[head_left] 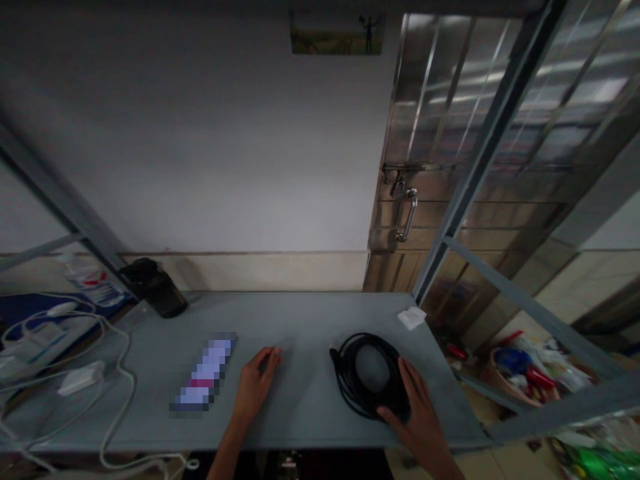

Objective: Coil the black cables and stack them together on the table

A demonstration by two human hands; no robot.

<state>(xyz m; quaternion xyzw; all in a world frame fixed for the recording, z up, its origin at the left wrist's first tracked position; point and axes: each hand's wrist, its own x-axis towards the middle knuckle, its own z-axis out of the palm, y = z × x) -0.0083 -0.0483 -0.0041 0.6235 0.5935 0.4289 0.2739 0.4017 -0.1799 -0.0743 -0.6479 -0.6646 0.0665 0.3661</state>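
A black cable (350, 393) lies wound in a round coil on the grey tabletop, with a connector end showing at its upper left. My right hand (420, 413) touches the coil's right side, fingers stretched out along its edge and thumb spread at the near edge. To the left, my left hand (255, 383) rests on the table apart from the coil. Its fingers are curled in toward the thumb, and nothing shows in them. Left of that hand is a phone (205, 373) with a lit, blurred-out screen.
White cords (125, 387) and a white adapter (81, 378) spread over the left end. A black bottle (155, 290) and a clear bottle (95, 283) stand behind. A white scrap (412, 318) lies at the back right corner. Metal posts (480, 160) frame the table (300, 427).
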